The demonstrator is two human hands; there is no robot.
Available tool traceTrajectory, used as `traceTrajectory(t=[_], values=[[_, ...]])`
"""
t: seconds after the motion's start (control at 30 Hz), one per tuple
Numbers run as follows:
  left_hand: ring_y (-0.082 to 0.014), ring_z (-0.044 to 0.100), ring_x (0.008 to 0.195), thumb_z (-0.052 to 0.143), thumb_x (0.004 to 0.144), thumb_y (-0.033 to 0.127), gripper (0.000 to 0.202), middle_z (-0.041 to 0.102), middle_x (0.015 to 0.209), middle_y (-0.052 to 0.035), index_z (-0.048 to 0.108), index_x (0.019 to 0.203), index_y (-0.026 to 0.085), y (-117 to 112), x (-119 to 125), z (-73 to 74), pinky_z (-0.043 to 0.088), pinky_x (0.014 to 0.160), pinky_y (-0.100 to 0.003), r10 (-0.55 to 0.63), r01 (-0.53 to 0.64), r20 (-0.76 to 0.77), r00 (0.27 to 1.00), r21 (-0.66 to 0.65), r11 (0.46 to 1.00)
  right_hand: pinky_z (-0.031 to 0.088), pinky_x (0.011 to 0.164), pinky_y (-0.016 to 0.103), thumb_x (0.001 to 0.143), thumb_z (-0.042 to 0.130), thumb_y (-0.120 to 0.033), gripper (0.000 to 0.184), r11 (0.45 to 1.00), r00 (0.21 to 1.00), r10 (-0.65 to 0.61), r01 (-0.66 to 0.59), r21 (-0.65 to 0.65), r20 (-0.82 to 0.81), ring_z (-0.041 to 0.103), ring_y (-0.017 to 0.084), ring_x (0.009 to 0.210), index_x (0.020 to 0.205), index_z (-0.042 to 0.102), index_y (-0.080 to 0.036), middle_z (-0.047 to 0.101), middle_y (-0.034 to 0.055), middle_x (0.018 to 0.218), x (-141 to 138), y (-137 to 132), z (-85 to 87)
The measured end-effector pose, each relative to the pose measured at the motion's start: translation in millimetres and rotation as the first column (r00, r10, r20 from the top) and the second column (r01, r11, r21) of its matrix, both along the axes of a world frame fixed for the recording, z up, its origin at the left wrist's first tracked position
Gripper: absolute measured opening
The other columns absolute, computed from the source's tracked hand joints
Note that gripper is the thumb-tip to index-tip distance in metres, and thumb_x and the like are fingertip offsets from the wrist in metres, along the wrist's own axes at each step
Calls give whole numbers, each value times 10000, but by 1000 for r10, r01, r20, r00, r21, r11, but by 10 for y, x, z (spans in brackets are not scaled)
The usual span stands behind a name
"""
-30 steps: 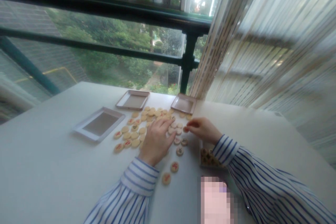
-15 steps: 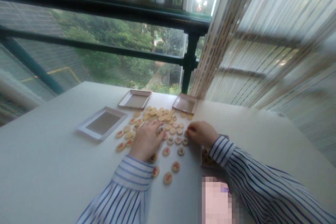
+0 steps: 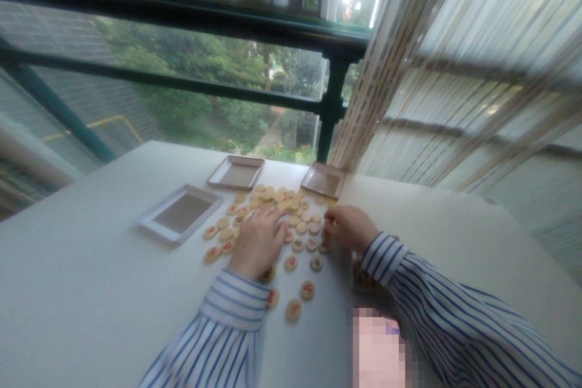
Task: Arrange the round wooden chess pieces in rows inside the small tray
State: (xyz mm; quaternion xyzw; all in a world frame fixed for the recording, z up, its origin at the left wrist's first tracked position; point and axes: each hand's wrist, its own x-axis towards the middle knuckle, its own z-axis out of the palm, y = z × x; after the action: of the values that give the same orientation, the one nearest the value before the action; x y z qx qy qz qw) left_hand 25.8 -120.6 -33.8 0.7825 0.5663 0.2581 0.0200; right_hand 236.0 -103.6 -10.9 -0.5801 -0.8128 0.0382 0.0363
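Observation:
Round wooden Chinese chess pieces (image 3: 291, 263), some marked red or black and others blank side up, lie loosely spread over the white table (image 3: 82, 242). My left hand (image 3: 258, 242) rests low among them, its thumb and forefinger drawn together around a piece that they hide. To its right, my right hand (image 3: 350, 228) has its fingers curled in a pinch at the right edge of the spread; the piece at its fingertips is covered. Below my right wrist, partly under the sleeve, a small box (image 3: 353, 276) holds more pieces.
A shallow white-rimmed tray (image 3: 144, 218) lies at left. Two more shallow trays are at the far edge, one at centre (image 3: 262, 170) and one at right (image 3: 342, 185). Beyond are a green railing (image 3: 334, 97) and a string curtain (image 3: 436, 73). A pixelated patch covers the bottom centre right.
The black-marked piece seen between my left thumb and forefinger is now covered as they draw together. The red-marked piece by my right fingertips has gone from sight behind the curled fingers.

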Motion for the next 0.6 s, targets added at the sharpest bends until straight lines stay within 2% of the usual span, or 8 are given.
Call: traceTrajectory(t=[0.23,0.6], values=[[-219,551,957,430,817,236,281,651,995,-54,617,1025,212,59,17,-60,389,859,-354,-31,30,-14,999,-26,999,385,779,271,790,452,-263,249,994,993,105,-102,49,-50,580,175,888,959,629,-218,661,55,947,-144,18,63],[-228,560,845,417,804,228,222,661,847,-57,639,800,213,142,171,47,366,753,-355,-66,58,-177,982,-51,997,393,767,271,816,422,-292,246,994,995,84,-79,78,-61,587,172,870,931,626,-218,661,48,925,-48,0,92]])
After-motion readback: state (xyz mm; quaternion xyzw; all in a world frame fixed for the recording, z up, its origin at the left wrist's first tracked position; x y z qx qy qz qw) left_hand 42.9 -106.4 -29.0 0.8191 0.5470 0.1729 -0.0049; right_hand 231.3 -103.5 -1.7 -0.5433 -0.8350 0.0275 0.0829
